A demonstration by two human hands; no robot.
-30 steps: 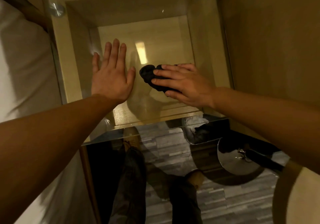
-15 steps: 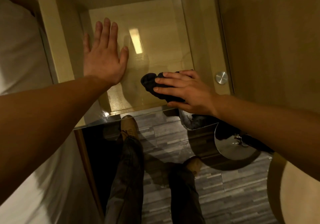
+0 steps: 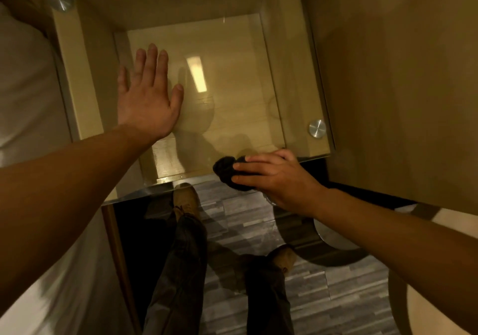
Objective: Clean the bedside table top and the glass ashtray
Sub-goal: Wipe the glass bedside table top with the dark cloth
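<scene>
1. The left hand lay flat on the glass table top, palm down. Its fingers were straight and close together and the thumb was angled out to the right, so the hand was open and held nothing. Its forearm reached in from the lower left.
2. The right hand came in from the lower right with its fingers pointing left. They lay nearly straight across a wadded black cloth, pressing it onto the glass rather than curling round it. The thumb was hidden.
3. The cloth sat at the near right part of the top, at the front edge of the glass and near a round metal standoff.
4. The top stood between white bedding on the left and a wooden wall panel on the right.
5. A bright strip of reflected light showed on the glass between the two hands.
</scene>
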